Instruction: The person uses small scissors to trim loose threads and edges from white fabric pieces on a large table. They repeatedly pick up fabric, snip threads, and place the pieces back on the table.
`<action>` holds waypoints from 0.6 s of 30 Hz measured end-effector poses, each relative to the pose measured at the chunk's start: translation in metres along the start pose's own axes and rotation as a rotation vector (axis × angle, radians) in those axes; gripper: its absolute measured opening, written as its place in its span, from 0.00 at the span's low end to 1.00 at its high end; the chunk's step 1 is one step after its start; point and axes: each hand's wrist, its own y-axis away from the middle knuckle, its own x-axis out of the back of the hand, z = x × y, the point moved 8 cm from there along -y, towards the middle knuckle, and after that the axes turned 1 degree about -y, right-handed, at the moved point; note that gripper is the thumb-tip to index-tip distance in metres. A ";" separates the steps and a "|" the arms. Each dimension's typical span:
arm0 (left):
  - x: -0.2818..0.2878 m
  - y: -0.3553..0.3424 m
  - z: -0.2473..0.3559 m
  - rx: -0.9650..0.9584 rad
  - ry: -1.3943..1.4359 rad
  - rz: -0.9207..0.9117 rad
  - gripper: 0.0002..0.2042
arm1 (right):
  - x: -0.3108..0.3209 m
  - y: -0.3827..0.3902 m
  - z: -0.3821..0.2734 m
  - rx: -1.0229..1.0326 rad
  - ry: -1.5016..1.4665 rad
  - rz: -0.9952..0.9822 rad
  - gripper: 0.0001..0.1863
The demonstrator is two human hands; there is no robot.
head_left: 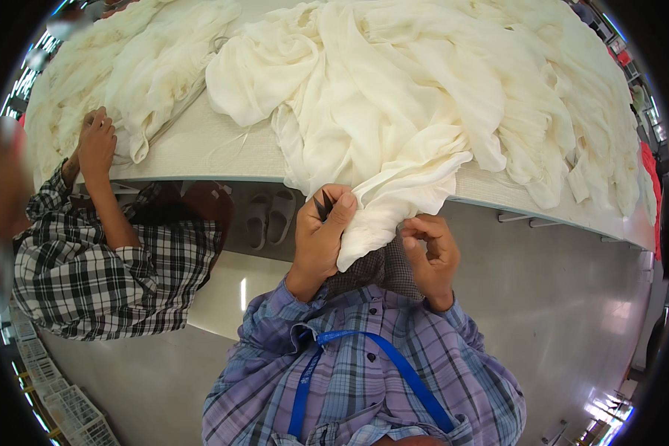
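A gathered end of cream cloth [409,189] hangs off the table's front edge in front of me. My left hand [320,238] is closed on it, thumb on top. Two dark pointed blades, like those of thread snips [323,204], stick up between the thumb and fingers of that hand; the rest of the tool is hidden. My right hand [432,256] is just right of the cloth's hanging end, fingers curled toward the thumb. Whatever those fingers pinch, if anything, is too small to make out.
More cream cloth [394,67] lies heaped over the pale table [238,145]. At left, a co-worker in a checked shirt [111,275] handles another cream pile [156,74]. A pair of sandals [267,215] lies under the table. White racks [67,401] stand at lower left.
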 end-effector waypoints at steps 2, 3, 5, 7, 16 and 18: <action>0.000 -0.001 0.000 -0.007 0.029 -0.005 0.09 | -0.007 -0.003 -0.017 0.093 0.082 -0.027 0.24; -0.001 -0.001 0.002 -0.011 0.042 -0.003 0.09 | -0.012 -0.006 -0.028 0.165 0.147 -0.026 0.24; -0.005 0.000 0.002 -0.012 0.060 -0.005 0.10 | -0.020 -0.010 -0.044 0.271 0.226 -0.006 0.24; -0.009 0.003 0.002 -0.018 0.014 -0.024 0.10 | -0.024 -0.012 -0.054 0.341 0.251 0.030 0.23; -0.033 0.023 0.028 -0.344 -0.302 -0.238 0.19 | -0.006 -0.050 -0.082 0.366 0.316 0.044 0.19; -0.035 0.034 0.039 -0.617 -0.487 -0.281 0.28 | 0.002 -0.058 -0.087 0.306 0.243 0.103 0.20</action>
